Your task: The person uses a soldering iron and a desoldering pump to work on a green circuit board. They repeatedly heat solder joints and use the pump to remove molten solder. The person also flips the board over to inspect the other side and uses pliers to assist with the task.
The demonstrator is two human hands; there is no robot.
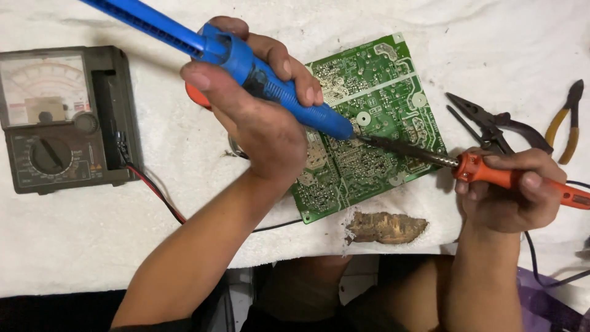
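A green circuit board (381, 98) lies solder side up on a white cloth (80, 246). My left hand (255, 110) grips a blue desoldering pump (270, 86), its tip resting on the board near the middle. My right hand (513, 190) holds an orange-handled soldering iron (491, 175); its dark metal tip reaches left and meets the pump's nozzle on the board. An orange object is partly hidden behind my left hand.
A dark analog multimeter (61, 117) sits at the left, with red and black leads (157, 193) trailing toward me. Black needle-nose pliers (491, 123) and yellow-handled cutters (568, 120) lie at the right. A brown burnt patch (384, 227) marks the cloth below the board.
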